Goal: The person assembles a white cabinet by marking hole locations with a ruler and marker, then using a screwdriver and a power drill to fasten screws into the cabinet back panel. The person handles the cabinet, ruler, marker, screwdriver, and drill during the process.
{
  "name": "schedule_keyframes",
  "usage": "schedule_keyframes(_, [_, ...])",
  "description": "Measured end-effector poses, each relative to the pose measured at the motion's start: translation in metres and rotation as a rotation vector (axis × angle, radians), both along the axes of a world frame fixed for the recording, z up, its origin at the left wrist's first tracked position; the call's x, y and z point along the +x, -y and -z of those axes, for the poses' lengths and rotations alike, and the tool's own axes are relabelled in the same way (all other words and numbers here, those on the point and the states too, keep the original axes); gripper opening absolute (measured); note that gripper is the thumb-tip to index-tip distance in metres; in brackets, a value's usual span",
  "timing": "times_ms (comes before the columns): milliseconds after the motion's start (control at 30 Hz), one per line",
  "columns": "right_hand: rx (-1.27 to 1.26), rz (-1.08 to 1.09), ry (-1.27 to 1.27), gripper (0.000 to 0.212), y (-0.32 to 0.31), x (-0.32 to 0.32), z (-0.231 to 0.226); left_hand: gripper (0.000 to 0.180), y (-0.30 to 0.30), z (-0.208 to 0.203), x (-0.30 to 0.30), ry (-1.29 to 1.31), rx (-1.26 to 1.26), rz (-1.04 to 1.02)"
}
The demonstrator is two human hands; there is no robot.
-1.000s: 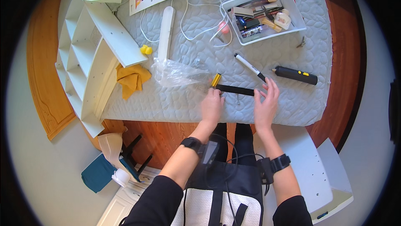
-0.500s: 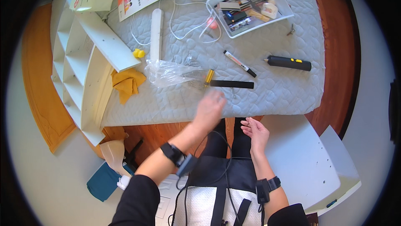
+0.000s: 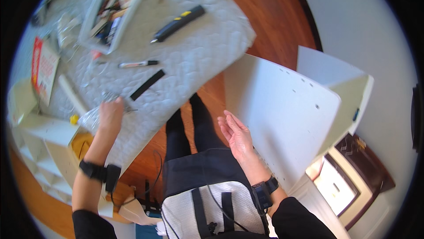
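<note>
Kneeling at our grey quilted table cover [image 3: 198, 53] over the wood floor [image 3: 265, 18], we've got our left hand [image 3: 110, 113] pressed on a clear plastic bag [image 3: 90, 117], right hand [image 3: 236, 133] open beside a white panel [image 3: 287, 106].

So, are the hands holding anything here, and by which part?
Right hand is open and empty. Left hand rests on the plastic bag; a grip cannot be told.

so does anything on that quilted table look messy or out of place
Nothing looks spilled or broken. The table is cluttered: a black strip and marker lie loose at angles, and crumpled clear plastic sits at the edge under the left hand. The right hand is open beside a white panel.
</note>
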State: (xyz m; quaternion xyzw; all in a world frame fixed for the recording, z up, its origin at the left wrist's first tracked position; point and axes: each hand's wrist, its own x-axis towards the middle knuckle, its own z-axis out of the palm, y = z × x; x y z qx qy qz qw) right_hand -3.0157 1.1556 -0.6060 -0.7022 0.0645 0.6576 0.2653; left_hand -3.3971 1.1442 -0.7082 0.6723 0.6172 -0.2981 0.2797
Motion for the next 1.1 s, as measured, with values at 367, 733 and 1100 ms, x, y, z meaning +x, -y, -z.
schedule_keyframes(367, [0.36,0.468,0.478,0.031,-0.012,0.127,-0.087,0.03,-0.052,-0.123,0.26,1.262,-0.457,-0.629])
schedule_keyframes(733, [0.372,0.325,0.607,0.026,-0.016,0.19,-0.099,0.019,-0.074,-0.152,0.419,1.466,-0.01,-0.617])
schedule_keyframes(1100, [0.735,-0.685,1.396,0.014,-0.033,0.254,-0.162,0.02,-0.064,-0.148,0.462,1.457,0.011,-0.6])
